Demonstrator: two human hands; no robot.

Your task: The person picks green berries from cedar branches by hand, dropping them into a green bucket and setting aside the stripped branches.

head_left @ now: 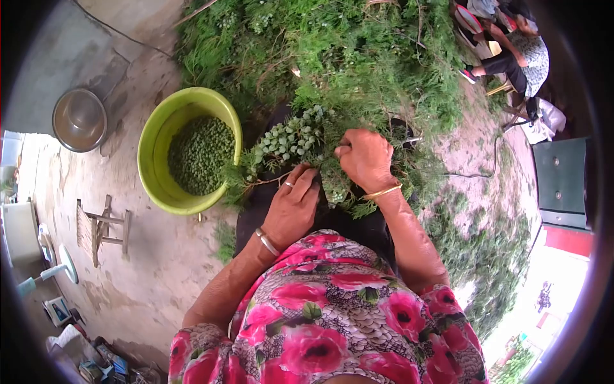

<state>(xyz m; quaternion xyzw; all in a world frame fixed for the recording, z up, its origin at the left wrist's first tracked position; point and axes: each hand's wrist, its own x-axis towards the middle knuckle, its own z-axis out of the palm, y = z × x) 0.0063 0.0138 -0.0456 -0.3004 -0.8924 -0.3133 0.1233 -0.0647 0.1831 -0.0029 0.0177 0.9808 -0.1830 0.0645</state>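
Over my lap lies an evergreen branch with a thick cluster of pale green cones (288, 137). My left hand (295, 201), wearing a ring and a bracelet, has its fingers curled on the branch's stem just below the cluster. My right hand (368, 160) is closed in a fist on the branch's foliage, to the right of the cones; what lies inside its fingers is mostly hidden. At my left stands a yellow-green bucket (150, 150), partly filled with loose small green cones (201, 157). Some foliage of the branch reaches the bucket's right rim.
A large heap of cut evergreen branches (320, 51) lies ahead. Left are a metal basin (80, 120) and a small wooden stool (102, 230). Another person (521, 57) sits at the upper right. More greenery (476, 243) is strewn on the ground at right.
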